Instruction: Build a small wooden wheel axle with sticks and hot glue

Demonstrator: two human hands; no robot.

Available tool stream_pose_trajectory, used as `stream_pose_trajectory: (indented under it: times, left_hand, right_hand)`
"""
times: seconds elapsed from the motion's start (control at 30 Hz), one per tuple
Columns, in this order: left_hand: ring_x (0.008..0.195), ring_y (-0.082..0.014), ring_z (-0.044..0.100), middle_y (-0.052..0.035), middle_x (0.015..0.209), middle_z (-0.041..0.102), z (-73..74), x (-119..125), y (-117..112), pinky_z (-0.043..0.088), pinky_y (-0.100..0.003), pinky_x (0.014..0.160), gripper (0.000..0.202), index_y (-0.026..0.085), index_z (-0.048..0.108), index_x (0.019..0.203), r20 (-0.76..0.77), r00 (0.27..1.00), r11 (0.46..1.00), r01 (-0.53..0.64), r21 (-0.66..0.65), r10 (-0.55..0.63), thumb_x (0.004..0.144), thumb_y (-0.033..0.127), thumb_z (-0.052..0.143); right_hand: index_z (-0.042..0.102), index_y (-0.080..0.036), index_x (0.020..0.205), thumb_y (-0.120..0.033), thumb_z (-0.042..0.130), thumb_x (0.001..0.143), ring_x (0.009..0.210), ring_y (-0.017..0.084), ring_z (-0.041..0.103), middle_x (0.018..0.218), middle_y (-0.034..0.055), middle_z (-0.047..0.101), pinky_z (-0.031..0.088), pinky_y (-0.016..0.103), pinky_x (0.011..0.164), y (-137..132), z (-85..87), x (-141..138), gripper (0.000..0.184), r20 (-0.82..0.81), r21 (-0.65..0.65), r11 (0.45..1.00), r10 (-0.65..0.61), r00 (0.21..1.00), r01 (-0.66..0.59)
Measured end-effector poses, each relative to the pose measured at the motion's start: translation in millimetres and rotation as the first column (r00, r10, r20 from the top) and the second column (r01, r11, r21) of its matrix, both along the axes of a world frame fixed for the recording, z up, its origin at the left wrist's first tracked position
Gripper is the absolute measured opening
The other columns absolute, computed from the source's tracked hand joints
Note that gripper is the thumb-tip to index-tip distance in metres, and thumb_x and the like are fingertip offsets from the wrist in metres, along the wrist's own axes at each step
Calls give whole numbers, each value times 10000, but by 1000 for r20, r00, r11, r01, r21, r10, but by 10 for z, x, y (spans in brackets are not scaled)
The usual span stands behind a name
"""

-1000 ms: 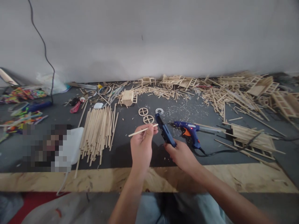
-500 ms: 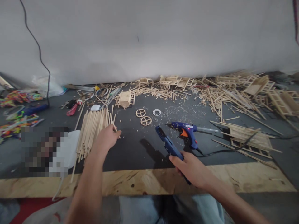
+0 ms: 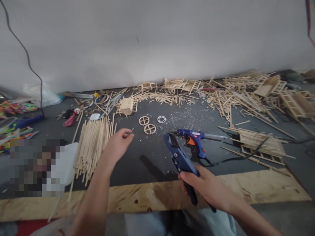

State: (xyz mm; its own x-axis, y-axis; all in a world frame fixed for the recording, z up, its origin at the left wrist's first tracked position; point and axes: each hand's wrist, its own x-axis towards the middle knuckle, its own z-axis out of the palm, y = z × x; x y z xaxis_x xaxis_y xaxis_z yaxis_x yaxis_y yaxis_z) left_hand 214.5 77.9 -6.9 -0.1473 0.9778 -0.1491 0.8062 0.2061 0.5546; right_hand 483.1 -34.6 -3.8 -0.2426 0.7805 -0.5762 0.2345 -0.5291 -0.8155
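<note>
My right hand [image 3: 205, 187] is closed round the handles of a blue cutter [image 3: 179, 158], whose jaws point up and away over the dark mat. My left hand [image 3: 117, 144] hovers just right of a pile of thin wooden sticks [image 3: 92, 144], fingers loosely spread, nothing visible in them. A blue hot glue gun [image 3: 194, 141] with an orange trigger lies just beyond the cutter, its black cord trailing right. Two small wooden wheels [image 3: 147, 125] and a white ring [image 3: 161, 119] lie on the mat past my left hand.
Heaps of cut sticks, small ladders and stick frames [image 3: 256, 95] cover the back and right of the mat. Colourful items [image 3: 14, 118] and small tools [image 3: 70, 116] lie at the left. A white object [image 3: 62, 164] sits beside the stick pile. A plywood edge [image 3: 147, 196] runs along the front.
My left hand carried a stick left to the pile and let it go; it now hovers without it. My right hand drew the cutter back towards me and its jaws opened.
</note>
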Motion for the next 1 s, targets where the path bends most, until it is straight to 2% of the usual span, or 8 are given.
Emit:
stream_pose_trajectory:
  times: [0.13,0.23,0.33,0.4,0.47,0.63,0.87,1.0]
  left_hand:
    - [643,-179,589,-41,784,664,-57,540,-278,437,-266,559,258,216,645,944,487,864,970,211,-117,-129,792,402,550]
    - [655,-166,584,-28,738,635,-141,907,-641,463,-267,601,199,209,625,932,706,706,986,154,-65,-64,799,343,562]
    - [683,-159,573,-35,787,614,-217,1186,-1087,465,-258,619,153,233,631,939,683,731,980,-144,134,14,810,297,577]
    - [668,-164,568,-53,791,614,-248,1327,-1343,475,-267,628,171,251,668,949,663,740,973,-50,225,-116,797,241,589]
    - [719,-185,592,-103,910,639,-253,1433,-1494,495,-289,670,298,253,660,1092,721,674,983,43,180,-161,819,213,549]
    - [878,-199,582,-78,953,645,-193,1542,-1438,470,-299,797,403,261,704,1038,883,441,972,227,65,-162,780,84,450]
    - [602,-102,470,-17,731,577,-238,1582,-1379,410,-219,587,154,215,687,905,983,180,965,252,-66,21,805,253,577]
    - [591,-90,469,-3,680,557,-239,1580,-1411,408,-198,571,217,189,653,839,984,177,986,158,-60,32,809,400,613]
  right_hand:
    - [608,-161,731,-482,549,761,600,171,596,614,40,640,483,294,597,28,4,-1,327,-336,-73,991,-132,933,114]
    - [634,-152,793,-482,610,715,672,211,640,687,69,675,516,352,677,76,-7,-15,340,-453,-102,958,-284,845,268]
    - [650,-157,840,-467,653,676,767,249,663,764,86,699,511,394,775,124,-2,-26,350,-447,-83,887,-441,778,455]
    - [653,-161,848,-471,655,672,807,261,664,786,90,705,497,413,825,146,7,-40,356,-437,-42,843,-498,749,536]
    - [656,-164,851,-476,655,670,826,270,663,800,95,707,498,429,830,156,13,-58,361,-434,-37,826,-520,736,562]
    - [673,-179,849,-465,704,627,886,297,659,868,104,701,539,423,744,162,-1,-54,364,-468,-146,819,-552,690,555]
    - [686,-179,864,-445,736,621,828,290,677,823,89,708,551,420,753,129,-36,58,364,-509,-163,827,-538,672,538]
    - [654,-182,850,-418,676,667,807,286,668,779,90,687,547,415,733,83,-58,40,299,-477,-102,793,-569,670,601]
